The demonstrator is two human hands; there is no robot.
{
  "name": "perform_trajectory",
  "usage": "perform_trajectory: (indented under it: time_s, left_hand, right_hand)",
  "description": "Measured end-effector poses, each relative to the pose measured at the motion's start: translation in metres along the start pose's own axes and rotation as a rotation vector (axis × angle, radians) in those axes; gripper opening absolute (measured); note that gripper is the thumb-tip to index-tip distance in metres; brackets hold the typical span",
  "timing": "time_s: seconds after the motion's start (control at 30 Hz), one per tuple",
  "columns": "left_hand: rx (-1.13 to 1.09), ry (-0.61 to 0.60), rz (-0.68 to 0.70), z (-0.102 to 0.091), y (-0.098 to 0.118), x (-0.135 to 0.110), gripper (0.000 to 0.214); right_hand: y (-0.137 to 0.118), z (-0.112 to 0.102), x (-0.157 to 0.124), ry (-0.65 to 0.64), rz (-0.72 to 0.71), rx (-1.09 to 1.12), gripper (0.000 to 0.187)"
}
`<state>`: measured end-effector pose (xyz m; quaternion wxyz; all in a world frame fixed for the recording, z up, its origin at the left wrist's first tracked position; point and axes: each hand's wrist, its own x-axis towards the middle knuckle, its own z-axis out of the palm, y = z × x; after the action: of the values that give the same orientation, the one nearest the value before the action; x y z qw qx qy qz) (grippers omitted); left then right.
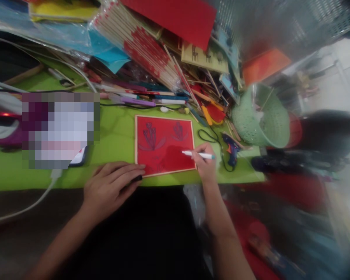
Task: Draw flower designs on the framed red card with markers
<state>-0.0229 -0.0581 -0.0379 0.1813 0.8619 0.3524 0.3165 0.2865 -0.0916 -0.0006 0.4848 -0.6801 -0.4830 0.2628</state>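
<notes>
A red board (166,146) with a pale wooden frame lies on the green tabletop. Dark outlined flowers (151,136) are drawn on its left side, and a smaller flower drawing (179,132) is at its upper right. Fainter marks show near the bottom. My right hand (205,161) grips a white marker (202,155) with a teal end, its tip over the board's right part; contact cannot be made out. My left hand (115,182) lies with fingers stretched out, fingertips at the board's lower left corner. A small black thing (137,179) shows by its thumb, too blurred to name.
Behind the board lie pens (137,102), scissors (207,115) and bundled red-tipped sticks (146,50). To the right are a blue glue gun (231,149) with a looped cord and a green basket (261,116). A phone (79,157) with a white cable (54,181) is at left.
</notes>
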Motion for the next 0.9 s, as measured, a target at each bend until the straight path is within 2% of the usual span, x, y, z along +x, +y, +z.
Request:
perform_trajectory:
  time_s: [0.53, 0.9]
  left_hand:
    - [0.06, 0.018, 0.048, 0.0005, 0.0004, 0.0012, 0.021]
    - [0.063, 0.007, 0.023, -0.0005, 0.0004, 0.0003, 0.024]
  right_hand:
    - [0.0018, -0.001, -0.0015, -0.044, 0.012, 0.0, 0.013]
    - [0.001, -0.0021, -0.0008, -0.034, 0.02, 0.109, 0.011]
